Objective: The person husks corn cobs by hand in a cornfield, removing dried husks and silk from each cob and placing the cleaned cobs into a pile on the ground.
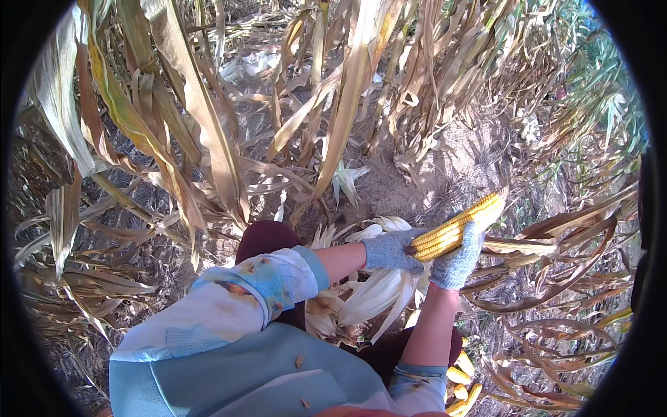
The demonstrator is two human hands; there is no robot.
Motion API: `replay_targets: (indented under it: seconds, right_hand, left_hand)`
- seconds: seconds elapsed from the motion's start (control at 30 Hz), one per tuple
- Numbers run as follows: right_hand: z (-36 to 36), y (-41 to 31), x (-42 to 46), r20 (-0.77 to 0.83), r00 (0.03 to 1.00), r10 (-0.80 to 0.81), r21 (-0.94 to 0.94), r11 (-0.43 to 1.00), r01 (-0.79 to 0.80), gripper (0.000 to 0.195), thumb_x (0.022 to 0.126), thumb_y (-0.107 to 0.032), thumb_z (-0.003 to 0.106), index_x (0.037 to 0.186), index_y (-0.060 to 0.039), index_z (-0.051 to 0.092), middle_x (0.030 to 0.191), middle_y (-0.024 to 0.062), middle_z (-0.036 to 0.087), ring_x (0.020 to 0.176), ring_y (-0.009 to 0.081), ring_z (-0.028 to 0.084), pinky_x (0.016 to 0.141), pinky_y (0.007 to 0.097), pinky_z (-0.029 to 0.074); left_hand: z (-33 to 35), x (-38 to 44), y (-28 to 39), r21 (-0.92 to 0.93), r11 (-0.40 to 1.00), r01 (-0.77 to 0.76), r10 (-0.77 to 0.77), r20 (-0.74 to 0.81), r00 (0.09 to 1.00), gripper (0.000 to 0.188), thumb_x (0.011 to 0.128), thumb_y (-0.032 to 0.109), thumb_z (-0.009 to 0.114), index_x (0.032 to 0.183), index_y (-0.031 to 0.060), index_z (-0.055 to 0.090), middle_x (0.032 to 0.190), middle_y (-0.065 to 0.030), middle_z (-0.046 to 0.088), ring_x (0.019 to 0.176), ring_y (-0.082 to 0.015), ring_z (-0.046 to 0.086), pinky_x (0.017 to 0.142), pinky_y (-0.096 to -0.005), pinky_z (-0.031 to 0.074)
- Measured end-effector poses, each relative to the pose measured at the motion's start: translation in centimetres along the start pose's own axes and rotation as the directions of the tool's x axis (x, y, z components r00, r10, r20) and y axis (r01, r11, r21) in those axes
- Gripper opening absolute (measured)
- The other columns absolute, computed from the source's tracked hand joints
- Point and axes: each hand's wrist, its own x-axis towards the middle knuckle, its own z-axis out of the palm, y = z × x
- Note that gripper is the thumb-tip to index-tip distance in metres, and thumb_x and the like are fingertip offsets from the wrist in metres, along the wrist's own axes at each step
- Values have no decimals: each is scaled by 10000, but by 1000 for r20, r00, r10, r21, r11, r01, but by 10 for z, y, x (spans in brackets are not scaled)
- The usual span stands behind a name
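Note:
A yellow ear of corn, its kernels bare, slants up to the right in front of me. My right hand, in a grey knit glove, grips it from the near side. From the left, my left hand, gloved alike, wraps the ear's lower end; some of its fingers are hidden behind the cob. A pale husk remnant sits at the upper tip. Loose dry corn husks lie below both hands, close to my knees.
Dry corn stalks stand ahead and to the left, with long leaves hanging near. Several husked ears lie on the ground by my right side. Brown leaves reach in from the right. Bare soil shows ahead.

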Motion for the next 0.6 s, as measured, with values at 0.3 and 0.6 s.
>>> replay_targets:
  seconds: [0.3, 0.6]
  right_hand:
    - [-7, 3, 10, -51, 997, 53, 75, 996, -49, 494, 955, -307, 671, 1359, -63, 526, 1118, 82, 623, 1000, 218, 625, 877, 376, 533]
    - [-3, 3, 12, -66, 997, 37, 118, 993, -29, 536, 1004, -446, 611, 1297, 0, 560, 1103, 124, 663, 994, 254, 655, 914, 388, 550]
  left_hand:
    - [-8, 2, 7, 315, 937, 149, -182, 76, 980, 753, 800, 329, 851, 1430, 72, 529, 1326, -123, 659, 1224, -191, 595, 1068, -364, 456]
    - [-2, 12, -22, 622, 782, 34, 27, -88, 996, 679, 801, 377, 802, 1351, 47, 580, 1269, -205, 670, 1171, -373, 640, 1011, -434, 499]
